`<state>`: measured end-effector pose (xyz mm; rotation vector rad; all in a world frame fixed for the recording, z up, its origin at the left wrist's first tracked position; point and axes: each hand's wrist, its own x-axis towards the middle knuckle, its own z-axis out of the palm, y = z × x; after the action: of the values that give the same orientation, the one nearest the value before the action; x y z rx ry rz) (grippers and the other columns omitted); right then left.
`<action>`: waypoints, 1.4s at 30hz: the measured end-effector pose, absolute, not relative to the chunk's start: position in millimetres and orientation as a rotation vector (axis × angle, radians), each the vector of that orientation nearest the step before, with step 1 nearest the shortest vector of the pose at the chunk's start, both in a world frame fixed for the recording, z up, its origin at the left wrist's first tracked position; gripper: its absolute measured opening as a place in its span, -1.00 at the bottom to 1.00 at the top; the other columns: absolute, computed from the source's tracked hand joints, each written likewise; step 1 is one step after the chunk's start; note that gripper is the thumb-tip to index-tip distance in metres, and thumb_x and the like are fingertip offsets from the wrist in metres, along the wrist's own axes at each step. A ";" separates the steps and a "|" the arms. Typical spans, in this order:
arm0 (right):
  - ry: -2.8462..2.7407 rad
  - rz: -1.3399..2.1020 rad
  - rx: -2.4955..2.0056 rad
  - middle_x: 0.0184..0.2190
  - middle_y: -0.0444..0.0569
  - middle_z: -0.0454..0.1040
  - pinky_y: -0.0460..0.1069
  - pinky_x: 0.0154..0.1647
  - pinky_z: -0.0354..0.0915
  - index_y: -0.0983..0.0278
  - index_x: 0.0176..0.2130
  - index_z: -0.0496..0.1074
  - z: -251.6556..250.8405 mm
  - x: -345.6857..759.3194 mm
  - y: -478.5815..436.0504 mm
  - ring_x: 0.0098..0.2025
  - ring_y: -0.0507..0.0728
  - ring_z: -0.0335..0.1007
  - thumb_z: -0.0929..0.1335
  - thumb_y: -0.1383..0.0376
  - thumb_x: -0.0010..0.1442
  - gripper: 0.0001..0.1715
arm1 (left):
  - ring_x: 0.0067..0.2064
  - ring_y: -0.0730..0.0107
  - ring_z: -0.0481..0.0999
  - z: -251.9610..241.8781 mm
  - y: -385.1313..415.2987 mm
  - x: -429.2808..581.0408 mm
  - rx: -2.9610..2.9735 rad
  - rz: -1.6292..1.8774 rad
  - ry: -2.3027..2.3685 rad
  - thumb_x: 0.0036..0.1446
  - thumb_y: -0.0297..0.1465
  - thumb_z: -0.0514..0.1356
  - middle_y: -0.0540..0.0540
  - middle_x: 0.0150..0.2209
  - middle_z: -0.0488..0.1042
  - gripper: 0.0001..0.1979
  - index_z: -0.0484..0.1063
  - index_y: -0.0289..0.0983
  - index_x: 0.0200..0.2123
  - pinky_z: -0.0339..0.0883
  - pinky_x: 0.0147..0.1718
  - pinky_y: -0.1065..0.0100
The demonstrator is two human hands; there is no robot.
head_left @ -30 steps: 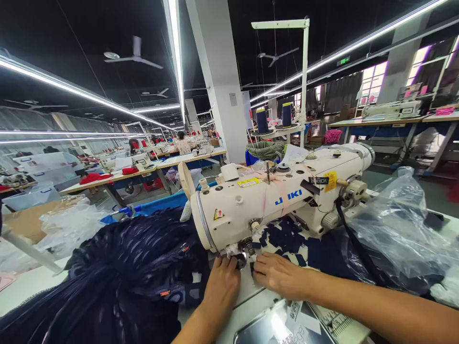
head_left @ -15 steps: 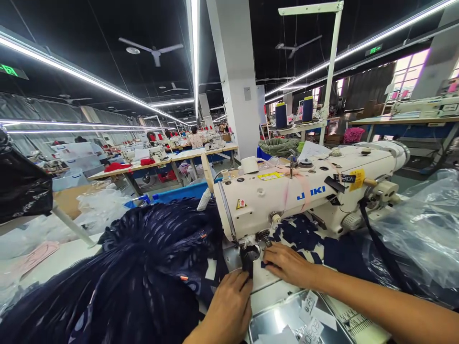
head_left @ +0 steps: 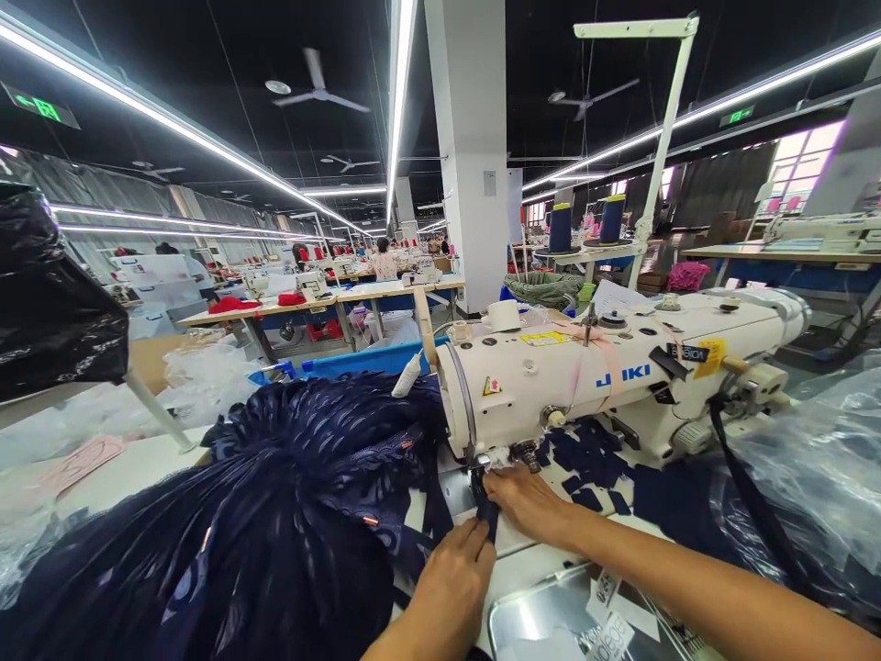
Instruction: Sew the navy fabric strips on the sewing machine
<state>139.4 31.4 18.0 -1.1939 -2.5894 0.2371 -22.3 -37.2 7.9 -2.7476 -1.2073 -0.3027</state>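
Note:
A white sewing machine (head_left: 543,386) stands before me, with a narrow navy fabric strip (head_left: 487,519) running under its needle end. My left hand (head_left: 451,574) is closed on the near end of this strip, fingers together. Close by the presser foot, my right hand (head_left: 527,500) has its fingers bent and pressed together. Its fingertips reach the strip's edge at the needle, and what they pinch, if anything, is hidden. To the left, a large gathered heap of navy fabric (head_left: 289,514) lies beside my left hand.
Navy fabric scraps (head_left: 585,459) lie under the machine arm. A metal plate (head_left: 537,610) with white labels (head_left: 609,633) is at the front. Clear plastic (head_left: 819,468) lies right; a black bag-covered object (head_left: 61,294) stands left. Navy thread cones (head_left: 561,228) stand behind.
My right hand has moved left, to the strip beside the needle. My left hand stays on the strip. The whole view has shifted slightly, with the machine now further right.

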 end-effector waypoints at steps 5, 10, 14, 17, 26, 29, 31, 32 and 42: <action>-2.515 0.406 -1.204 -0.47 -0.08 0.39 -0.08 -0.37 0.09 0.29 -0.43 0.32 14.4 137.7 39.2 -0.41 0.07 0.26 0.20 0.47 0.11 -0.82 | 0.06 0.16 0.28 10.7 -37.7 -20.1 -2.746 -0.189 -1.255 -0.13 -0.63 0.01 -0.26 0.06 0.30 -0.63 0.36 -0.38 -0.19 0.19 0.00 0.24; -2.464 0.492 -1.250 -0.48 -0.10 0.38 -0.09 -0.37 0.12 0.28 -0.44 0.35 13.7 141.9 40.4 -0.41 0.06 0.26 0.23 0.42 0.11 -0.85 | 0.00 0.16 0.30 18.3 -35.1 -16.5 -2.772 -0.164 -1.318 -0.11 -0.63 -0.01 -0.23 0.04 0.33 -0.67 0.35 -0.36 -0.23 0.20 -0.05 0.19; -2.452 0.512 -1.242 -0.52 -0.11 0.34 -0.09 -0.40 0.12 0.28 -0.44 0.35 13.5 142.4 40.9 -0.44 0.05 0.24 0.23 0.41 0.10 -0.85 | -0.02 0.19 0.28 24.8 -33.7 -15.7 -2.798 -0.141 -1.360 -0.17 -0.66 -0.01 -0.21 0.01 0.34 -0.61 0.34 -0.37 -0.21 0.19 -0.06 0.21; -2.456 0.491 -1.223 -0.50 -0.09 0.34 -0.07 -0.37 0.13 0.29 -0.40 0.35 12.3 142.8 40.9 -0.42 0.07 0.23 0.21 0.42 0.11 -0.85 | -0.02 0.20 0.27 28.5 -33.2 -15.9 -2.836 -0.171 -1.385 -0.20 -0.65 0.00 -0.20 0.02 0.33 -0.61 0.33 -0.35 -0.22 0.17 -0.04 0.20; -2.737 -0.210 -0.772 -0.28 0.05 0.36 0.05 -0.10 0.13 0.34 -0.33 0.34 8.1 152.1 19.7 -0.22 0.13 0.23 0.16 0.54 0.13 -0.76 | -0.07 0.21 0.34 32.1 -34.1 -24.0 -2.869 -0.395 -1.300 -0.18 -0.59 0.03 -0.19 -0.14 0.43 -0.67 0.37 -0.35 -0.26 0.16 0.01 0.16; -2.773 -0.302 -0.709 -0.23 0.08 0.37 0.07 -0.08 0.15 0.36 -0.28 0.35 8.5 157.1 21.0 -0.21 0.14 0.24 0.17 0.53 0.14 -0.76 | -0.05 0.20 0.35 29.5 -30.0 -24.7 -2.848 -0.510 -1.227 -0.14 -0.57 0.05 -0.16 -0.13 0.44 -0.69 0.40 -0.32 -0.26 0.10 0.07 0.09; -2.793 -0.310 -0.668 -0.22 0.08 0.39 0.04 -0.15 0.20 0.37 -0.25 0.36 10.9 160.6 27.0 -0.21 0.14 0.26 0.18 0.52 0.14 -0.77 | -0.08 0.23 0.38 25.5 -25.5 -21.2 -2.809 -0.531 -1.204 -0.07 -0.59 0.04 -0.16 -0.15 0.46 -0.73 0.41 -0.32 -0.28 0.15 0.04 0.12; -2.800 -0.316 -0.645 -0.21 0.09 0.40 0.03 -0.17 0.22 0.38 -0.24 0.37 12.6 162.3 30.5 -0.21 0.15 0.27 0.19 0.52 0.14 -0.76 | -0.11 0.24 0.41 23.1 -23.1 -18.5 -2.781 -0.522 -1.208 -0.05 -0.61 0.03 -0.17 -0.18 0.47 -0.74 0.42 -0.32 -0.30 0.21 0.01 0.14; -2.751 -0.407 -0.580 -0.13 0.10 0.43 0.02 -0.22 0.28 0.40 -0.15 0.39 20.4 167.8 42.5 -0.22 0.16 0.37 0.18 0.58 0.07 -0.63 | -0.21 0.21 0.47 5.2 -13.2 -3.8 -2.587 -0.453 -1.267 -0.12 -0.65 0.06 -0.20 -0.22 0.49 -0.73 0.44 -0.35 -0.33 0.34 -0.11 0.17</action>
<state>167.8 42.5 20.4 -0.5804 -2.7507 -0.4069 -3.8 -13.2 5.2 -2.5870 -1.2671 -0.4534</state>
